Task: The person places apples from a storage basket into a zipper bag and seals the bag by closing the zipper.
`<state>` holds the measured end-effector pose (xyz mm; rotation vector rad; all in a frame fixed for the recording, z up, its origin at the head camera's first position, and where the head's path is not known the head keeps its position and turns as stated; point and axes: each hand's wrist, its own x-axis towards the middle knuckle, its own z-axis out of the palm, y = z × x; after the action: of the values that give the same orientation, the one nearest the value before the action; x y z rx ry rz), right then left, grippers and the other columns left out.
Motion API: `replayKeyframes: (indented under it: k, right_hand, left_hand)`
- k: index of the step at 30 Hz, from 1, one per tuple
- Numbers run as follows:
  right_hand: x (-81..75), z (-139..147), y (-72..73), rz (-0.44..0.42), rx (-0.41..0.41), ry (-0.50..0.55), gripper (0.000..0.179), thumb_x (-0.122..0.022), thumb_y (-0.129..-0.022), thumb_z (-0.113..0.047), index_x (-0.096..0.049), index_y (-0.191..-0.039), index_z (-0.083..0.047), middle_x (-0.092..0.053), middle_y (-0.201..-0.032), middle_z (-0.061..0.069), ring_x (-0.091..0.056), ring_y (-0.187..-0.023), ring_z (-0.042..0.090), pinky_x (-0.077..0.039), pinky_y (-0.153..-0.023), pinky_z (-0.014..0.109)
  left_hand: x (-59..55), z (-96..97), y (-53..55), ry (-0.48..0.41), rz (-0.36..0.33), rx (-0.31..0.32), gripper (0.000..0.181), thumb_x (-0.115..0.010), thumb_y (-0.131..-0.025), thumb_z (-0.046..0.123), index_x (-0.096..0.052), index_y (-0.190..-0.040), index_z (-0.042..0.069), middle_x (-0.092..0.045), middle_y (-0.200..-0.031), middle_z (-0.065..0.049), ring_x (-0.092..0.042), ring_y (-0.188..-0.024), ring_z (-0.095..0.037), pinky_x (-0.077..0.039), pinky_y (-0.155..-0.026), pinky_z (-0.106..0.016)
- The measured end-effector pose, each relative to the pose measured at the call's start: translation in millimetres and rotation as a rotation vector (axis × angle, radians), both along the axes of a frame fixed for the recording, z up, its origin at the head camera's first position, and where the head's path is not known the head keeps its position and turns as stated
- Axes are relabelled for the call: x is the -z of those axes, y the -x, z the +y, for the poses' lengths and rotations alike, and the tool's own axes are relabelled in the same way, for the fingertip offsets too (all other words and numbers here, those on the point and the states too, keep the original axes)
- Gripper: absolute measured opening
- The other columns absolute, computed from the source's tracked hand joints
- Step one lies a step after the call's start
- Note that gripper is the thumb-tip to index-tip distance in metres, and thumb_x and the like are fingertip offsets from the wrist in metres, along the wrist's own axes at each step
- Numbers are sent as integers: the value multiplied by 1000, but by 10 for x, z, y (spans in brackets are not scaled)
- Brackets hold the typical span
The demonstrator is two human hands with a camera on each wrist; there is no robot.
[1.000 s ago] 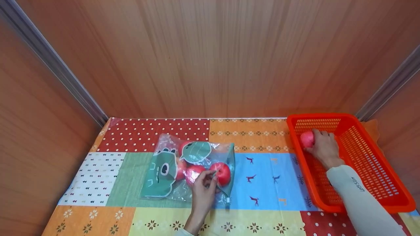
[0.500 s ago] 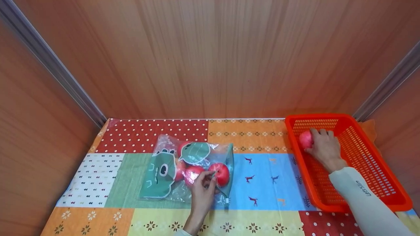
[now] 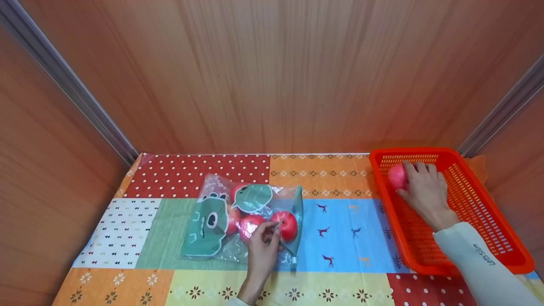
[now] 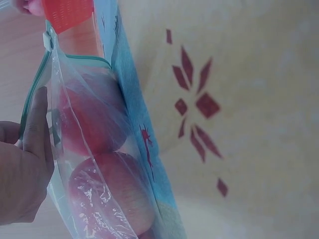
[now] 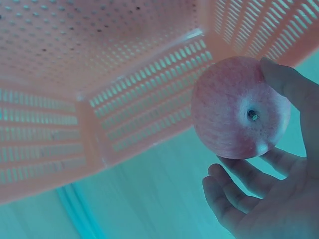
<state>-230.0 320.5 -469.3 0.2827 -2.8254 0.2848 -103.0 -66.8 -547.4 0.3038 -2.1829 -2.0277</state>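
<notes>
Bag (image 3: 204, 233) on cloth (image 3: 340, 246), basket (image 3: 476, 204) to its right, apples (image 3: 285, 227) inside the bag, another apple (image 3: 396, 176) at the basket's left, wall (image 3: 272, 76) behind

And there it was, red apple (image 3: 397, 176), round, stem hollow showing in right-wrist view, gripped by right hand (image 3: 427, 191) over far left part of orange-red, slatted basket (image 3: 393, 221). Over to clear bag (image 3: 206, 240): flat on side, green cartoon prints, green-edged mouth facing basket, lips parted, white slider (image 3: 294, 260) at near end! Left hand (image 3: 262, 250) held mouth's edge. Inside, red apples (image 3: 287, 228) sat bunched, one close by opening.
</notes>
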Motion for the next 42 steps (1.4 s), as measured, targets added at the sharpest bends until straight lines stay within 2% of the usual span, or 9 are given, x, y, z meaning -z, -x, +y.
replayKeyframes:
  k: [5, 10, 18, 29, 36, 42]
  right_hand:
    - [-71, -66, -69, 58, -4, 28, 80, -90, -79, -11, -51, -147, 2, -54, -137, 33, -47, -115, 53, -46, -101, 75]
    - [-158, -192, -158, 75, 4, 73, 82, -90, -78, -9, -50, -150, 0, -53, -141, 31, -46, -121, 52, -45, -104, 75]
    - [-255, -435, -318, 133, -32, 71, 84, -94, -74, -11, -53, -147, -2, -55, -140, 27, -50, -121, 48, -48, -102, 72]
    - [-240, -687, -490, 185, -88, 46, 89, -98, -67, -11, -56, -145, -3, -58, -138, 24, -54, -120, 45, -54, -96, 66]
    - [-226, -863, -610, 154, -107, 10, 90, -100, -65, -15, -57, -144, -5, -59, -137, 23, -55, -122, 44, -55, -96, 64]
    - [-129, -1021, -700, 160, -148, -21, 89, -102, -63, -20, -60, -140, -5, -62, -133, 22, -57, -121, 42, -57, -93, 60]
  left_hand:
    - [3, 1, 0, -15, 12, 1, 22, -65, -99, -4, -69, -120, -1, -64, -97, -12, -66, -75, -21, -63, -61, -30]
    - [14, 5, -7, -16, 25, 5, 22, -65, -99, -4, -69, -120, -1, -64, -98, -12, -66, -74, -20, -62, -61, -30]
    - [25, 4, -7, -15, 27, 3, 21, -65, -99, -4, -69, -120, 0, -64, -97, -11, -66, -74, -20, -62, -61, -31]
    - [11, -13, -2, 13, -1, 12, 23, -66, -98, -3, -69, -121, 0, -64, -99, -11, -66, -77, -21, -63, -62, -31]
    - [15, -10, -2, -5, 5, 11, 24, -66, -98, -3, -69, -122, 0, -65, -99, -12, -66, -77, -21, -64, -63, -32]
    - [13, -6, -2, 1, -11, 14, 24, -66, -98, -3, -69, -122, 1, -64, -100, -11, -66, -77, -21, -63, -62, -32]
